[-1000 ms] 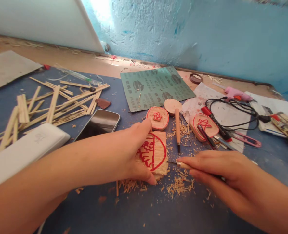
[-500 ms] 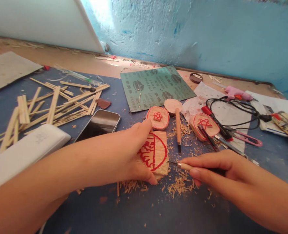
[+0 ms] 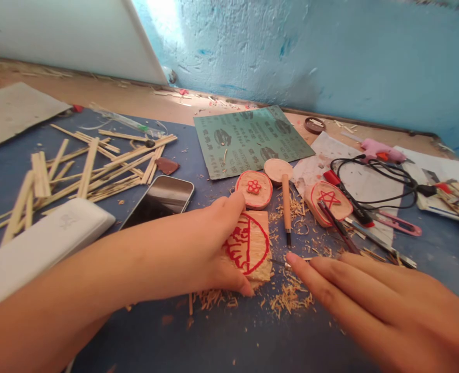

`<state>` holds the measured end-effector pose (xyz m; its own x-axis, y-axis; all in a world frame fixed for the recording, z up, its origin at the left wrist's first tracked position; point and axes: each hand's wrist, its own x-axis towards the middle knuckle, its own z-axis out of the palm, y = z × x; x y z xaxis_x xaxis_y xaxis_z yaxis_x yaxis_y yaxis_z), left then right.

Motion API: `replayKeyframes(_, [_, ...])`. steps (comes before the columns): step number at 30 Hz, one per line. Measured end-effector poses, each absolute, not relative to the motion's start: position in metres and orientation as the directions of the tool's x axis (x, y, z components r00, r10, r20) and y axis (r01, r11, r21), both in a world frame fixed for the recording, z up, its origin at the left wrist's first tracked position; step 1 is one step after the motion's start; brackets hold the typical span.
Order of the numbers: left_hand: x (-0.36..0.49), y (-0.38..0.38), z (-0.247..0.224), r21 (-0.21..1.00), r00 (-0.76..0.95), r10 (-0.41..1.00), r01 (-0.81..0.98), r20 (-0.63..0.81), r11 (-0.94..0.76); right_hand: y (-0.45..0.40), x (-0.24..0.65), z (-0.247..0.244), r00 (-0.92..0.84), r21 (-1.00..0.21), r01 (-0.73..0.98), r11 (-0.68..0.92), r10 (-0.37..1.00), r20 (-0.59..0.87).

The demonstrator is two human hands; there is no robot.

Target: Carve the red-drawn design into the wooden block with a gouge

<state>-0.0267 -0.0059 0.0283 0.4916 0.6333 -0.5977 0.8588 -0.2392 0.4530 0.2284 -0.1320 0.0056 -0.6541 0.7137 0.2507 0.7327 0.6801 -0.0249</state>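
Note:
My left hand (image 3: 217, 254) is clasped around a thin square wooden block (image 3: 258, 254), thumb at its near edge and fingers over its far left side. Red lines on the block form a circle with a dividing line and a pattern, partly covered by the hand. At its right edge is the thin metal tip of a carving tool (image 3: 279, 262). My right hand (image 3: 369, 300), palm down, holds this tool, its forefinger stretched along it; the handle is hidden underneath. A second carving tool (image 3: 286, 207) with a wooden handle lies just beyond, among wood shavings (image 3: 291, 298).
Behind lie round wooden discs with a red flower (image 3: 254, 189) and a red star (image 3: 328, 202), plus green sandpaper (image 3: 253, 140). Wooden sticks (image 3: 97, 171), a phone (image 3: 157, 201) and a white power bank (image 3: 54, 243) are left. A cable (image 3: 373, 176) and pink glue gun (image 3: 383, 150) sit right.
My right hand has turned palm down and its fingers have stretched out over the tool's handle, covering it. My left hand and the block stay in place.

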Motion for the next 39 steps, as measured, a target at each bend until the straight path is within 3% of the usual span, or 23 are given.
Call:
replayKeyframes(3, [-0.026, -0.005, 0.030, 0.419, 0.472, 0.617, 0.875, -0.630, -0.242, -0.129, 0.225, 0.007, -0.583, -0.182, 0.765, 0.618, 0.784, 0.214])
replayKeyframes(6, [-0.025, -0.005, 0.032, 0.399, 0.461, 0.618, 0.883, -0.638, -0.247, -0.125, 0.220, 0.010, -0.439, -0.403, 0.792, 0.459, 0.886, 0.147])
replayKeyframes(9, [-0.025, -0.005, 0.033, 0.403, 0.463, 0.612, 0.882, -0.641, -0.245, -0.119, 0.215, 0.012, -0.355, -0.595, 0.742, 0.309, 0.934, 0.042])
replayKeyframes(11, [-0.025, -0.005, 0.033, 0.406, 0.470, 0.603, 0.879, -0.644, -0.251, -0.115, 0.214, 0.013, -0.352, -0.658, 0.704, 0.267, 0.936, 0.003])
replayKeyframes(14, [-0.025, -0.003, 0.033, 0.400, 0.466, 0.593, 0.882, -0.657, -0.249, -0.109, 0.217, 0.014, -0.419, -0.595, 0.715, 0.367, 0.906, 0.056])
replayKeyframes(18, [-0.025, -0.001, 0.031, 0.406, 0.470, 0.576, 0.880, -0.669, -0.247, -0.116, 0.227, 0.010, -0.593, -0.270, 0.742, 0.614, 0.788, 0.165])
replayKeyframes(21, [-0.026, -0.001, 0.030, 0.427, 0.492, 0.581, 0.867, -0.649, -0.257, -0.130, 0.234, 0.003, -0.671, -0.046, 0.722, 0.691, 0.714, 0.200])
replayKeyframes(24, [-0.027, -0.002, 0.030, 0.446, 0.501, 0.582, 0.860, -0.640, -0.250, -0.139, 0.233, -0.001, -0.651, -0.032, 0.738, 0.674, 0.724, 0.226])
replayKeyframes(27, [-0.029, -0.001, 0.030, 0.458, 0.503, 0.586, 0.856, -0.635, -0.239, -0.138, 0.227, 0.004, -0.517, -0.193, 0.803, 0.563, 0.821, 0.244])
replayKeyframes(31, [-0.029, -0.001, 0.031, 0.457, 0.507, 0.587, 0.855, -0.631, -0.247, -0.136, 0.221, 0.016, -0.228, -0.452, 0.846, 0.282, 0.959, 0.171])
replayKeyframes(36, [-0.027, -0.004, 0.033, 0.419, 0.472, 0.635, 0.874, -0.611, -0.247, -0.138, 0.213, 0.019, 0.027, -0.758, 0.652, 0.017, 0.999, 0.045])
replayKeyframes(39, [-0.028, -0.004, 0.032, 0.446, 0.497, 0.617, 0.859, -0.610, -0.250, -0.138, 0.208, 0.014, 0.140, -0.821, 0.571, -0.018, 0.987, 0.076])
